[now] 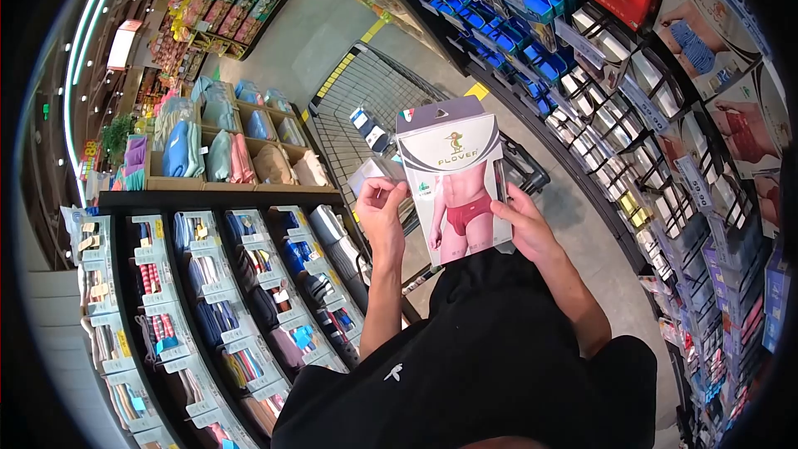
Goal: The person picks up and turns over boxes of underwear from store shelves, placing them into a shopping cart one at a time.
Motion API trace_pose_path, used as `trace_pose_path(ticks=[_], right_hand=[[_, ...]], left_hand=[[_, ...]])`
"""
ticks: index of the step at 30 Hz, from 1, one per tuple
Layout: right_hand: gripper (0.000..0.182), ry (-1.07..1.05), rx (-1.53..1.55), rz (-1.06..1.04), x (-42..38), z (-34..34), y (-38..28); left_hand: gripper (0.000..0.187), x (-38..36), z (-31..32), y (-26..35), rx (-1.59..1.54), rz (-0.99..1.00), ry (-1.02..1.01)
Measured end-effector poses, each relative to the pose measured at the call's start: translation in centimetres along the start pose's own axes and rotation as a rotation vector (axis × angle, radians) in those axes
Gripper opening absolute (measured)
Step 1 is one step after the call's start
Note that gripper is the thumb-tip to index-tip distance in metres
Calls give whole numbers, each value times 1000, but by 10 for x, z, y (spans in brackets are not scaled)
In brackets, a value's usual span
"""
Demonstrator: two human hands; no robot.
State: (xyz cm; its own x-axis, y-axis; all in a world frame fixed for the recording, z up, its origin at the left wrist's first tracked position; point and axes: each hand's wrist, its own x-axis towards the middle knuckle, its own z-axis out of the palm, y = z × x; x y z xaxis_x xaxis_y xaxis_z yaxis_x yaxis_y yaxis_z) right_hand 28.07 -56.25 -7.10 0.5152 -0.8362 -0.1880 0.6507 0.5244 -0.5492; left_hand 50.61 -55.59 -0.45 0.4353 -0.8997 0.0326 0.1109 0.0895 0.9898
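Note:
A boxed pair of briefs (453, 179), white and grey with PLOVER lettering and a picture of red briefs, is held up in front of my chest. My right hand (528, 224) grips its right edge, thumb across the front and the other fingers mostly behind. At the left edge is my left hand (382, 206), fingers curled in and fingertips right at the box; I cannot tell what they pinch. Beyond the box stands a wire shopping cart (341, 108) with a packet (371, 129) and a pale box (370, 173) in it.
Left of me, a low rack (220, 312) holds rows of packaged folded garments. Wooden bins (253, 150) of soft goods stand behind it. Tall shelving (598, 108) with boxed goods and price tags lines the right side. Grey floor (299, 29) runs along the aisle.

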Motion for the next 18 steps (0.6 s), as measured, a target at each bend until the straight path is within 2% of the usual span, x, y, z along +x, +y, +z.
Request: trace_pose_path(ticks=[3,7,9,11,16,18], right_hand=[[39,13,10,8,4,5,-4],[39,7,34,18,7,6,-1],[39,4,35,26,10,6,0],[39,2,-20,-1,11,10,2],[37,7,-140,-35,14,12,10],[36,11,-154,-37,14,16,9]], left_hand=[[18,5,-4,0,88,35,30],[8,7,1,15,-1,-49,8],[11,11,0,19,-29,-106,5],[26,14,-4,22,-87,-200,-109],[31,22,-1,31,56,-167,-169],[30,25,2,37,200,-75,-230]])
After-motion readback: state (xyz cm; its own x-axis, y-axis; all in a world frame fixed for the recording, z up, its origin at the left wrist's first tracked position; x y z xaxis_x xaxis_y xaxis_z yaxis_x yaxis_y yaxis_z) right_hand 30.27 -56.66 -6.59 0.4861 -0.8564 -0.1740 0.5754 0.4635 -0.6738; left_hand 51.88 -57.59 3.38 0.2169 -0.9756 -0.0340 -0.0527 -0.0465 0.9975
